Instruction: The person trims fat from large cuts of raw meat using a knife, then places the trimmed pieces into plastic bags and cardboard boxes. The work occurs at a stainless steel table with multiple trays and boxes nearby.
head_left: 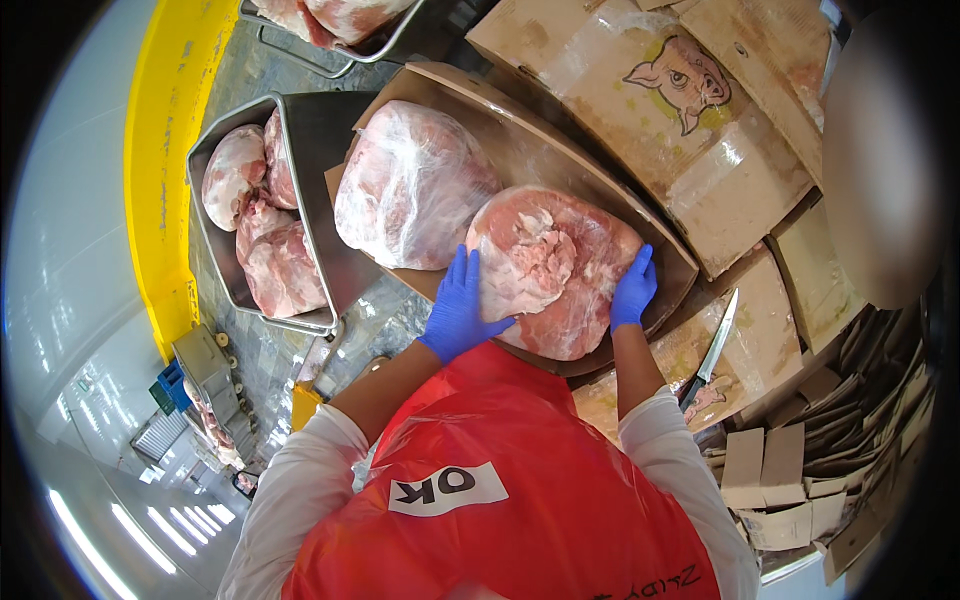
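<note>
A large pink cut of raw meat [590, 260] lies in the near right part of an open cardboard box [550, 130]. My left hand [462, 308], in a blue glove, rests against its left side with thumb and fingers spread. On its right edge lies my right hand [634, 290], also gloved in blue, fingers stretched along the side. Between them the meat is held from both sides; the undersides of the fingers are partly hidden. Beside it in the box, to the left, sits another big piece of meat wrapped in clear plastic [412, 185].
A metal bin [285, 200] with several meat pieces stands left of the box; another metal bin [400, 30] is above it. A knife [715, 345] lies blade up-right on closed cardboard boxes [745, 210] at right. Flattened cardboard [765, 465] is stacked lower right. A yellow barrier [160, 190] curves at left.
</note>
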The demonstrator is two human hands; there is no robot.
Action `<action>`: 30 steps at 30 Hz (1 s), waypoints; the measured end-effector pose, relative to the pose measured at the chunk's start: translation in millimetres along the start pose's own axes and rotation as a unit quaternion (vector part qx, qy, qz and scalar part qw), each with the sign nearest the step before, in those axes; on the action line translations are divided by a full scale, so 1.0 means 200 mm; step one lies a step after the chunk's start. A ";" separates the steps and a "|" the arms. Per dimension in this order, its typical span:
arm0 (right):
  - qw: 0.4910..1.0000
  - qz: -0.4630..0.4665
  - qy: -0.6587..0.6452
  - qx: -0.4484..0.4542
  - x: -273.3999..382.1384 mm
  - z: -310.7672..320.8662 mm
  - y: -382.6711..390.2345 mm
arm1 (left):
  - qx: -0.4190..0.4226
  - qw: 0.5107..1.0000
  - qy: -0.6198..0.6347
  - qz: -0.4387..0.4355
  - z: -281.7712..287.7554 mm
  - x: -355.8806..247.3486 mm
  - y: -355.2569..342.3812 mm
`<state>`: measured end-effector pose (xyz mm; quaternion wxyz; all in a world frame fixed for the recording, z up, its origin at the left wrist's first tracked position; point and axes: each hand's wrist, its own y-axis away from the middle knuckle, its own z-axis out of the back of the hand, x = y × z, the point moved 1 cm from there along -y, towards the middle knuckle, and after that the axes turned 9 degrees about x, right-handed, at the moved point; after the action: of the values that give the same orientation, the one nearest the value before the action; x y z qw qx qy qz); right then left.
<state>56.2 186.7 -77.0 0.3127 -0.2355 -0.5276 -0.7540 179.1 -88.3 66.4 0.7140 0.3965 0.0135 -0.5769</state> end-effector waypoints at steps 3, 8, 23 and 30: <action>0.990 -0.067 -0.113 0.046 -0.02 0.01 -0.02 | -0.032 0.958 0.276 0.069 -0.02 0.12 -0.02; 0.946 -0.134 -0.256 0.149 -0.06 0.07 -0.08 | 0.093 0.760 0.562 0.315 -0.14 0.51 -0.09; 0.847 -0.138 -0.391 0.334 -0.61 0.09 -0.30 | 0.227 0.542 0.767 0.258 -0.29 0.57 -0.33; 0.847 -0.152 -0.401 0.315 -0.49 0.09 -0.29 | 0.227 0.458 0.826 0.237 -0.34 0.58 -0.27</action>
<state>82.4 240.2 -175.9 0.0131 -0.3234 -0.8453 -0.4252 203.5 -143.5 -65.1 0.3629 0.8233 0.3710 0.2299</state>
